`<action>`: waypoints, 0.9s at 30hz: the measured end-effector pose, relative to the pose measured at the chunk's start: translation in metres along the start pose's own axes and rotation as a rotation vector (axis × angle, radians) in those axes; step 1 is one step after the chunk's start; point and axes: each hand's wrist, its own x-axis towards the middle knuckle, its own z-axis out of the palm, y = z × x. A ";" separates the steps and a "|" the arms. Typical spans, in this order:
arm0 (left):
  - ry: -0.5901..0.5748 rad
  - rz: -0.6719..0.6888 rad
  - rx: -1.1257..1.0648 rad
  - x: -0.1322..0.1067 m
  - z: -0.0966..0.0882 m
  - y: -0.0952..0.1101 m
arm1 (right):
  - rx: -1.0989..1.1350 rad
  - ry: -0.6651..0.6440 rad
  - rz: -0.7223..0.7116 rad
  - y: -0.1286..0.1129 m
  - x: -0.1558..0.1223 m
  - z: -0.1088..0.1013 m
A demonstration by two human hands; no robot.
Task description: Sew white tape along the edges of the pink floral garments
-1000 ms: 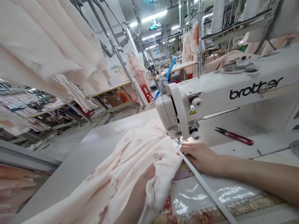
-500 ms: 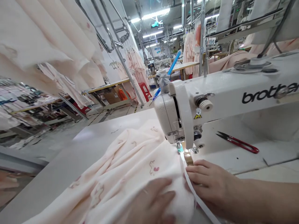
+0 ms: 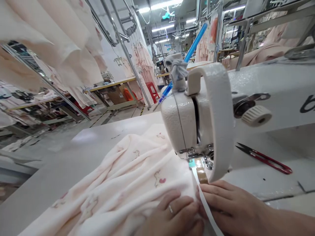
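Observation:
A pale pink printed garment (image 3: 123, 186) lies bunched on the table under the head of a white sewing machine (image 3: 209, 114). My left hand (image 3: 172, 216), a ring on one finger, lies flat on the garment's near edge with fingers stretched out. My right hand (image 3: 231, 206) rests flat just right of it, fingers extended toward the presser foot (image 3: 199, 167). A white elastic strip (image 3: 206, 209) runs from the presser foot back between my two hands, under the right hand's fingertips.
Red-handled thread snips (image 3: 265, 159) lie on the table to the right of the machine head. A blue pen (image 3: 184, 62) sticks up behind the machine. Pink garments (image 3: 49, 42) hang on rails at upper left. Other work tables and a red stool (image 3: 152, 91) stand beyond.
The view has come closer to the machine head. My left hand has come out onto the garment's edge and lies flat. My right hand has drawn back a little from the presser foot.

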 end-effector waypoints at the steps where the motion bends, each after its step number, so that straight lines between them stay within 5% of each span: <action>1: -0.056 0.013 -0.036 0.004 -0.004 -0.003 | 0.003 0.021 -0.001 0.001 0.000 0.003; 3: -0.116 0.005 -0.095 0.009 -0.009 -0.008 | -0.002 0.036 -0.015 0.004 -0.001 0.006; 7: -0.010 -0.048 -0.203 0.013 -0.007 -0.020 | -0.049 0.046 -0.018 0.008 -0.002 0.006; 13: -0.171 -0.050 -0.289 0.020 -0.008 -0.039 | -0.106 0.096 -0.040 0.013 0.002 0.018; 27: -0.071 -0.065 -0.241 0.026 0.013 -0.076 | -0.160 0.189 0.001 0.013 0.004 0.021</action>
